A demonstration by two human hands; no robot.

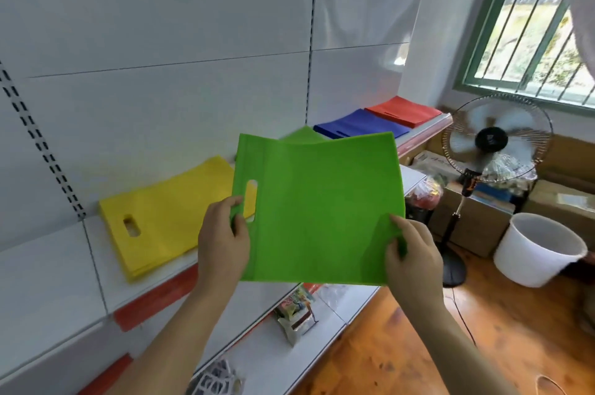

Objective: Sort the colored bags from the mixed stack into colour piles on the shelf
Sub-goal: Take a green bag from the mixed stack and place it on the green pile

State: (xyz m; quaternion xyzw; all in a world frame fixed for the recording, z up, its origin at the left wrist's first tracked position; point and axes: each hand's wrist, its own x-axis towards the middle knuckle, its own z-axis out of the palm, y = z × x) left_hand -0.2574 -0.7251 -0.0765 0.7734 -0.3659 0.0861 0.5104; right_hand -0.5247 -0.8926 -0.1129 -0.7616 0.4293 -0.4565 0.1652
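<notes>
Two hands hold a green bag (318, 207) flat above the shelf (51, 265).
Left hand (222, 240) and right hand (412, 256) pinch its near corners, fingers curled.

Scene was brightly lit by daylight entering through the barred window (534, 30) at two o'clock. A glare patch showed on the white back panel (400, 60) toward one o'clock. Soft shadows lay under the green bag (318, 207). Wide-angle distortion bent shelf lines at nine o'clock. The fan (492, 137) and white bucket (537, 249) at three o'clock appeared motion-blurred; overall sharpness was moderate.
</notes>
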